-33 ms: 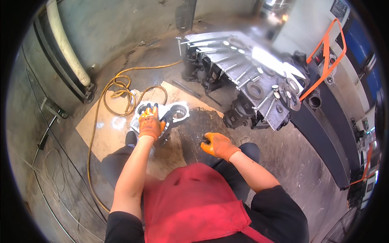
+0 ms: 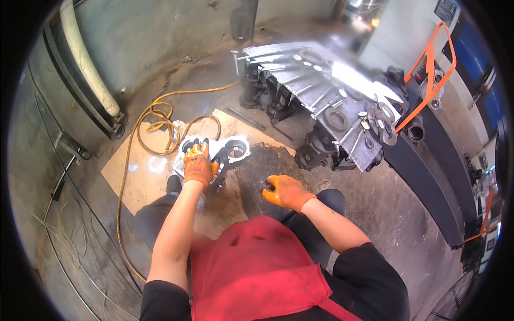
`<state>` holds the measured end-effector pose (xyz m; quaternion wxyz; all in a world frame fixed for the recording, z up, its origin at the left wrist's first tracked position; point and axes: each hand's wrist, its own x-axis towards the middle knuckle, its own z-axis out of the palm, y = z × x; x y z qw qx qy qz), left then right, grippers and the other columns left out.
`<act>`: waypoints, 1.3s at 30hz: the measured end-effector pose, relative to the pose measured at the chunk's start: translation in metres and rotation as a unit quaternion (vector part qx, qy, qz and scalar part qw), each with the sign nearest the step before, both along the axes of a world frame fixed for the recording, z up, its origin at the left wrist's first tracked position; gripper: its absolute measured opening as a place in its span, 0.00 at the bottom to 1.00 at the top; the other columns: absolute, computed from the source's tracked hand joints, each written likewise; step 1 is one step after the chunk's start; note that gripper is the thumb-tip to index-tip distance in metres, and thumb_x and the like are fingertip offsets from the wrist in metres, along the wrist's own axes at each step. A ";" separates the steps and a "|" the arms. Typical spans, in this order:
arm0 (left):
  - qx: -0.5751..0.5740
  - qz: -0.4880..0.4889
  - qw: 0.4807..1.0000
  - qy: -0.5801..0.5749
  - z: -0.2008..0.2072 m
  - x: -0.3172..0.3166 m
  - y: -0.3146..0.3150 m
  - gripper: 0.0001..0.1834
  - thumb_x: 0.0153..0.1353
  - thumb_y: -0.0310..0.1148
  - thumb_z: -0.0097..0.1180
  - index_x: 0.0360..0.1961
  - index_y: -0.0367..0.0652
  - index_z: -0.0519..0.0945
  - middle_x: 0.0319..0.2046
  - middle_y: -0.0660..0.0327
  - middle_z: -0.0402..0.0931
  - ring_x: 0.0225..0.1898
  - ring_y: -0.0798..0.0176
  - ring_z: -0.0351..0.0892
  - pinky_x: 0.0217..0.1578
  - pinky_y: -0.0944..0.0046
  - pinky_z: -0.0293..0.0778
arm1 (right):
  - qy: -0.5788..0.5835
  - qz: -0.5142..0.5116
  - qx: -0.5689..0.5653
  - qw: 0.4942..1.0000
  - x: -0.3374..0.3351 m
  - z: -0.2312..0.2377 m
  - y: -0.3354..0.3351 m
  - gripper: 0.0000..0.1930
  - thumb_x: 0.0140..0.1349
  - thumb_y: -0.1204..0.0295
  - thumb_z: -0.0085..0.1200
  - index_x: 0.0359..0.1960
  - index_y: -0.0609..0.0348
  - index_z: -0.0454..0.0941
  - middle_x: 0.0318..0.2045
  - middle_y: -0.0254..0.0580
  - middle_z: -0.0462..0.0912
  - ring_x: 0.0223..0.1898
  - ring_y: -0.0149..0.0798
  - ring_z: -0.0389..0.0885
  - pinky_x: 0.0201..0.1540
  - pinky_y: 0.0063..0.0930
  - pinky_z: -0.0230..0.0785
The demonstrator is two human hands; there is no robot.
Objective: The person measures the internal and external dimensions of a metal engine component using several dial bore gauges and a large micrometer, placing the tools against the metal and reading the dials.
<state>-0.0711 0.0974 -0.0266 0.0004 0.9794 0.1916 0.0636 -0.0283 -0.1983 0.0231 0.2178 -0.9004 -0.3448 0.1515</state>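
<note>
A silver metal housing point(image 2: 216, 145) with round bores rests on the cardboard in front of me. My left hand point(image 2: 198, 167), in an orange glove with dark fingertips, grips its left part from above, fingers stretched over it. Beneath and beside that hand are dark parts, mostly hidden. My right hand point(image 2: 288, 193), also gloved in orange, hovers to the right near my knee, apart from the housing. Its fingers are curled toward the palm, and whatever may be inside them is hidden.
Cardboard point(image 2: 123, 174) covers part of the floor, with a coiled yellow hose point(image 2: 160, 101) across it. To the right, a metal-topped stand point(image 2: 300, 85) bears valves, rings and washers. Beyond it are an orange frame point(image 2: 431, 69) and long dark beams point(image 2: 428, 182). Thin cables point(image 2: 64, 171) trail at left.
My right hand has shifted slightly left. My left hand stays on the housing.
</note>
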 end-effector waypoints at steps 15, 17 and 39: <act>-0.093 -0.200 0.975 -0.020 0.149 0.264 0.032 0.33 0.59 0.46 0.58 0.63 0.42 0.70 0.60 0.42 0.72 0.62 0.39 0.70 0.60 0.49 0.69 | 0.061 0.178 0.059 0.980 0.049 -0.043 0.109 0.18 0.58 0.55 0.56 0.36 0.59 0.81 0.34 0.55 0.85 0.39 0.55 0.85 0.43 0.50 0.76; -0.068 -0.177 0.981 0.031 0.170 0.353 0.032 0.32 0.60 0.46 0.56 0.63 0.43 0.70 0.59 0.44 0.73 0.62 0.42 0.71 0.61 0.51 0.69 | 0.098 0.163 0.038 0.981 0.056 -0.042 0.125 0.17 0.58 0.56 0.56 0.35 0.59 0.82 0.34 0.53 0.85 0.39 0.55 0.85 0.42 0.50 0.76; 0.250 -0.223 0.877 0.345 0.030 0.692 0.153 0.15 0.60 0.31 0.57 0.49 0.47 0.79 0.49 0.61 0.81 0.53 0.63 0.79 0.50 0.55 0.73 | 0.189 0.158 0.062 0.967 0.166 -0.096 0.146 0.13 0.57 0.63 0.55 0.36 0.59 0.80 0.33 0.52 0.85 0.38 0.54 0.85 0.40 0.50 0.75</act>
